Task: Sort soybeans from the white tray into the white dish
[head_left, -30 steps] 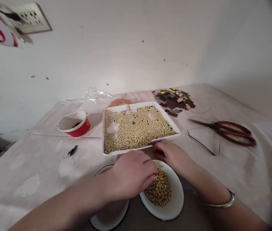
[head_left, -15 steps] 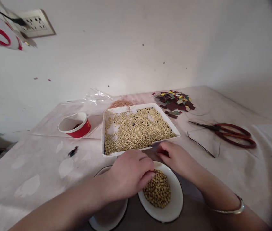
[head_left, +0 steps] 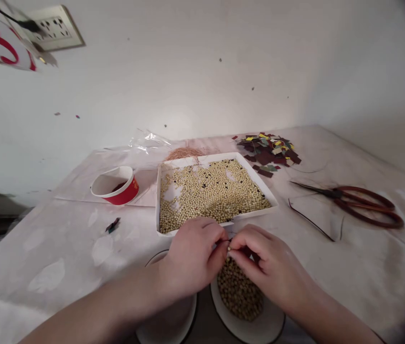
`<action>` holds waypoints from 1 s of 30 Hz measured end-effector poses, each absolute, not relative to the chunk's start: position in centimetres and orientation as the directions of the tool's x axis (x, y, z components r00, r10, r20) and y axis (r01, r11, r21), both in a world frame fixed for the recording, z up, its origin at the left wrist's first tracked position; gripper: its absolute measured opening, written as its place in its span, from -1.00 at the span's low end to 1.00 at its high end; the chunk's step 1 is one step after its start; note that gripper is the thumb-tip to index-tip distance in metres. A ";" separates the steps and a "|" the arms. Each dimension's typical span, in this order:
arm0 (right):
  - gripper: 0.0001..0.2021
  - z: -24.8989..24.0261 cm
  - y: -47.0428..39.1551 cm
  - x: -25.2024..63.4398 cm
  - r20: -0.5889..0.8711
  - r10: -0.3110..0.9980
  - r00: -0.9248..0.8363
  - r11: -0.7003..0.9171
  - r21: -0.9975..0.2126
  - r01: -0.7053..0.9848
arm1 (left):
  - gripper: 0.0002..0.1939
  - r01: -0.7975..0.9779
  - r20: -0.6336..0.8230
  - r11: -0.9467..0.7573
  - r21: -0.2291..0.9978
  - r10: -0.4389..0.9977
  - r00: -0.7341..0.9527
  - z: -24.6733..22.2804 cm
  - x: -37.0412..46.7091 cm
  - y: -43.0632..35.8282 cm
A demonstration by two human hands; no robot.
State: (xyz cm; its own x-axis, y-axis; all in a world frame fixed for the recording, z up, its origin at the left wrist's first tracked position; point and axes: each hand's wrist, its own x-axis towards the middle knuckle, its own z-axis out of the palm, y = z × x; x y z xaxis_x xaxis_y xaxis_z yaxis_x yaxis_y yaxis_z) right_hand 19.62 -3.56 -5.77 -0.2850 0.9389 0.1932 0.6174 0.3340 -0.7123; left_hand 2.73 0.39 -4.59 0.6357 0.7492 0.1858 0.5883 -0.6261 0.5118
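Observation:
My left hand (head_left: pixel 197 253) is closed in a pinch above the gap between two bowls; whatever its fingertips hold is too small to make out. Facing it, the thumb and forefinger of my right hand (head_left: pixel 263 255) pinch a tiny pale bead (head_left: pixel 229 249). The fingertips of both hands nearly meet. Below them, a white dark-rimmed bowl (head_left: pixel 272 325) holds many brownish-yellow round beads (head_left: pixel 241 291), partly covered by my right hand. A second bowl (head_left: pixel 168 327) lies under my left forearm, its contents mostly hidden. Just beyond the hands sits a white tray (head_left: pixel 158 200) of pale yellow beads (head_left: pixel 216 191).
Scissors (head_left: pixel 363 205) with reddish-brown handles and a thin dark bent strip (head_left: pixel 311 220) lie at right. Behind the tray are coppery strands (head_left: pixel 184 153) and a pile of dark and yellow scraps (head_left: pixel 268 152). A red-and-white paper cup (head_left: pixel 125 193) stands at left.
My right hand has moved left and down from beside the tray's front edge to meet my left fingertips, and a pale bead now shows in its pinch. The view has shifted slightly.

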 end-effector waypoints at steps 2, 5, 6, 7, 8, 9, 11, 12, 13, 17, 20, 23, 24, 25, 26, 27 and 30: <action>-0.89 -6.1 -3.4 19.5 0.178 0.948 -0.265 0.310 -0.708 0.635 | -0.92 0.582 0.181 -0.617 0.530 0.753 0.633 -4.6 2.7 0.5; -0.88 -6.3 -3.3 19.5 0.168 0.956 -0.239 0.287 -0.699 0.656 | -0.90 0.578 0.182 -0.606 0.547 0.759 0.625 -4.6 2.6 0.6; -0.88 -6.3 -3.2 19.5 0.169 0.957 -0.235 0.285 -0.698 0.657 | -0.90 0.578 0.182 -0.606 0.547 0.760 0.624 -4.6 2.6 0.6; -0.88 -6.4 -3.2 19.6 0.173 0.957 -0.233 0.286 -0.698 0.657 | -0.90 0.578 0.181 -0.605 0.547 0.760 0.624 -4.6 2.6 0.6; -0.88 -6.4 -3.2 19.6 0.179 0.957 -0.231 0.288 -0.697 0.657 | -0.90 0.580 0.179 -0.604 0.547 0.761 0.623 -4.6 2.6 0.6; -0.88 -6.4 -3.3 19.5 0.187 0.957 -0.223 0.289 -0.694 0.660 | -0.89 0.583 0.177 -0.601 0.546 0.763 0.621 -4.6 2.6 0.6; -0.88 -6.5 -3.3 19.5 0.211 0.959 -0.189 0.283 -0.682 0.675 | -0.89 0.593 0.175 -0.595 0.542 0.770 0.613 -4.6 2.7 0.6; -0.88 -6.5 -3.4 19.5 0.223 0.959 -0.173 0.280 -0.676 0.682 | -0.88 0.597 0.176 -0.593 0.540 0.773 0.610 -4.7 2.7 0.6; -0.88 -6.5 -3.4 19.4 0.233 0.959 -0.163 0.280 -0.670 0.687 | -0.88 0.600 0.178 -0.593 0.537 0.775 0.606 -4.7 2.7 0.6; -0.88 -6.5 -3.5 19.2 0.237 0.954 -0.186 0.298 -0.649 0.700 | -0.89 0.604 0.188 -0.589 0.537 0.781 0.596 -4.7 2.7 0.5; -0.88 -6.5 -3.5 19.2 0.251 0.950 -0.184 0.307 -0.648 0.697 | -0.88 0.600 0.198 -0.599 0.531 0.776 0.599 -4.7 2.7 0.5; -0.89 -6.5 -3.5 19.2 0.267 0.947 -0.177 0.313 -0.654 0.688 | -0.88 0.596 0.200 -0.613 0.519 0.765 0.612 -4.7 2.6 0.4; -0.89 -6.5 -3.5 19.2 0.267 0.947 -0.177 0.313 -0.655 0.688 | -0.89 0.596 0.198 -0.615 0.516 0.762 0.616 -4.7 2.6 0.4; -0.88 -6.5 -3.5 19.2 0.262 0.948 -0.180 0.312 -0.656 0.687 | -0.90 0.597 0.196 -0.616 0.514 0.761 0.618 -4.7 2.6 0.4; -0.88 -6.5 -3.5 19.2 0.257 0.949 -0.184 0.311 -0.657 0.687 | -0.90 0.596 0.196 -0.617 0.513 0.761 0.619 -4.7 2.6 0.4; -0.88 -6.4 -3.5 19.2 0.252 0.949 -0.188 0.310 -0.655 0.688 | -0.90 0.593 0.197 -0.619 0.515 0.758 0.621 -4.7 2.6 0.4; -0.87 -6.4 -3.5 19.2 0.250 0.948 -0.196 0.314 -0.645 0.697 | -0.90 0.576 0.206 -0.628 0.524 0.749 0.629 -4.7 2.6 0.5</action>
State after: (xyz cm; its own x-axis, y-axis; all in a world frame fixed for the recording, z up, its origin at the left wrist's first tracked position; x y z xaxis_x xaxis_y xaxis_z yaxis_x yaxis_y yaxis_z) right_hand 19.22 -3.52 -6.40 -0.1956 0.9482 0.2502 0.6968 0.3139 -0.6449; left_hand 2.64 0.48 -4.72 0.6293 0.7492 0.2064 0.5758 -0.6279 0.5236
